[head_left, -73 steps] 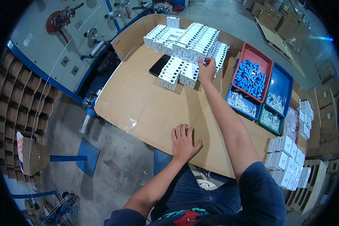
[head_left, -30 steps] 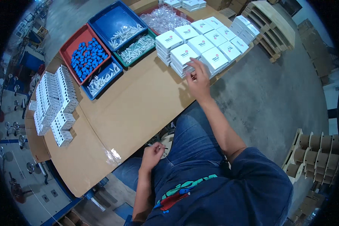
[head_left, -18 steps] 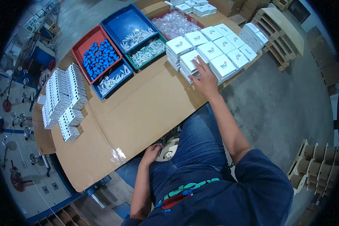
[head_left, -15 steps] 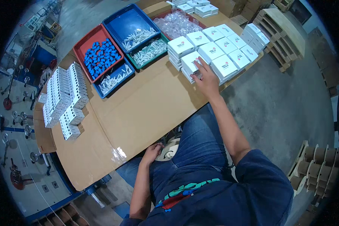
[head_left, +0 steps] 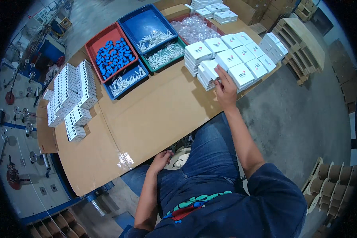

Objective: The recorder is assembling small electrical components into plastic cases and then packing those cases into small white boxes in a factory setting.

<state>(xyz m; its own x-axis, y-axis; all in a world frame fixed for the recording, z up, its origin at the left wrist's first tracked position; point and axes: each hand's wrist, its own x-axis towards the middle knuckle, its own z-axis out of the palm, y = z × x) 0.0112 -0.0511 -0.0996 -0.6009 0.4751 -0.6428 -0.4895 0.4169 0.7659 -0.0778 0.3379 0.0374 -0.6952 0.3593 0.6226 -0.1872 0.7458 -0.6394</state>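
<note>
My right hand [head_left: 226,90] is at the front corner of the stacked white boxes. Its fingers and thumb are closed on the right side of a flat white box [head_left: 209,68], which sits tilted on top of the front stack. The fingers hide part of it. Beside it stand further stacks of white boxes [head_left: 242,74] with a small red and dark print on their lids. My left hand [head_left: 161,161] rests low over my lap, beside a round cream-coloured part [head_left: 181,157]. Its fingers are curled in, and I cannot make out whether anything is inside them.
A red tray [head_left: 92,49] holds blue parts. Blue [head_left: 125,22] and green [head_left: 156,70] trays hold white plugs, and clear plastic bags [head_left: 194,28] lie behind. White blocks with dark holes [head_left: 67,93] stand in rows at the left of the cardboard-covered table [head_left: 146,107]. Pallets [head_left: 295,43] stand beyond.
My right hand has gone from lying on top of the front box to gripping its right side, and that box is now tilted. My left hand has stayed in place. The view has shifted slightly.
</note>
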